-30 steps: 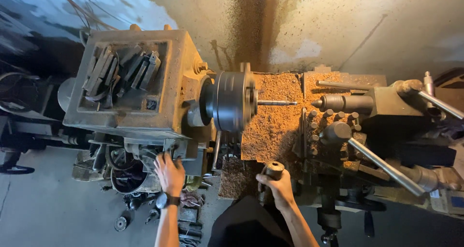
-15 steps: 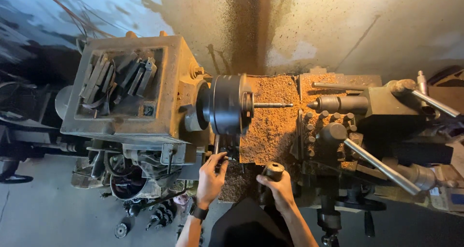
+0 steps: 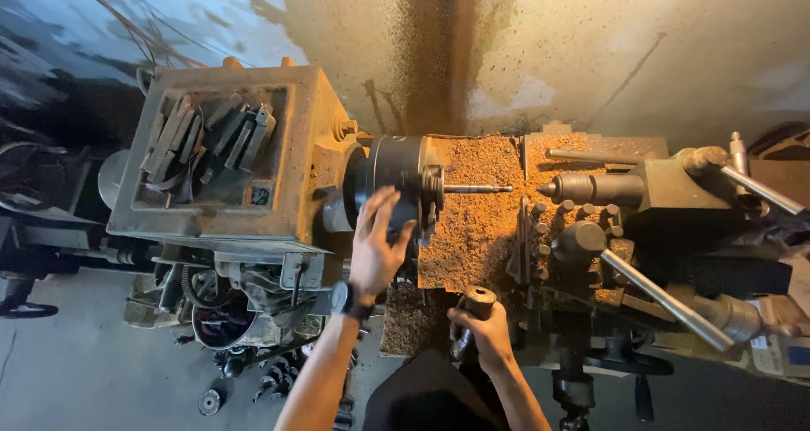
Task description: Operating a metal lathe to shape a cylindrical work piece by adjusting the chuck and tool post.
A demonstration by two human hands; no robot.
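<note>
The left hand (image 3: 380,250) lies spread on the dark round chuck (image 3: 395,182) of the lathe (image 3: 228,157), fingers curved over its face and not closed around it, a palm contact suited to steadying or turning it. A thin metal rod (image 3: 477,189) sticks out of the chuck, just beyond the fingertips. Nearer the body, the right hand (image 3: 483,334) is wrapped tightly round a dark handle (image 3: 474,304), below the sawdust-covered bed (image 3: 481,228).
</note>
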